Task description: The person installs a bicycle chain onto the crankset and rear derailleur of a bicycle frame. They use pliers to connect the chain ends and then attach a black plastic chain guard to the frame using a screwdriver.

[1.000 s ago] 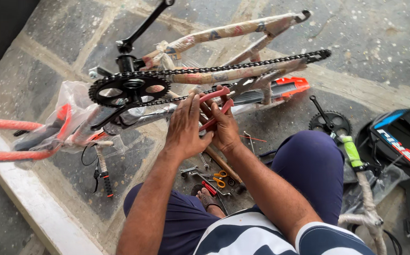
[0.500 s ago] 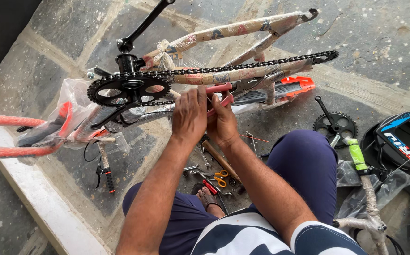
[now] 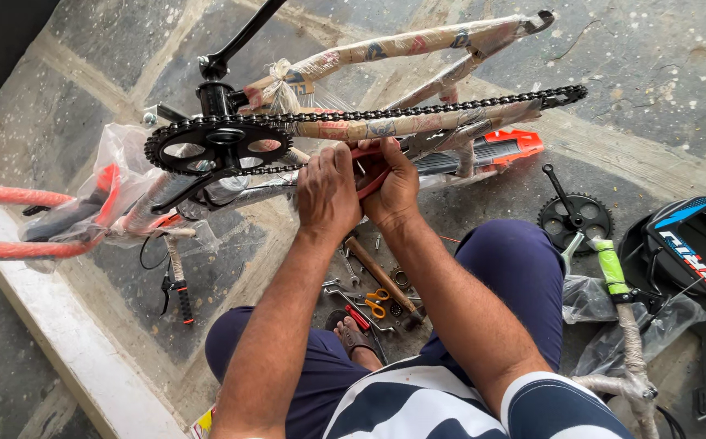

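Both my left hand (image 3: 329,191) and right hand (image 3: 392,189) are clamped together on the red-handled metal pliers (image 3: 369,172), just under the black bicycle chain (image 3: 418,110) on the paper-wrapped frame (image 3: 385,50); I'd squeeze steadily, wrists square.

Bike frame (image 3: 385,122) lies across floor (image 3: 654,57), chainring (image 3: 219,146) left, chain (image 3: 418,110) running right. Tools (image 3: 373,297) below frame between knees. Spare crankset (image 3: 574,213) right; handlebar (image 3: 11,219) far left.
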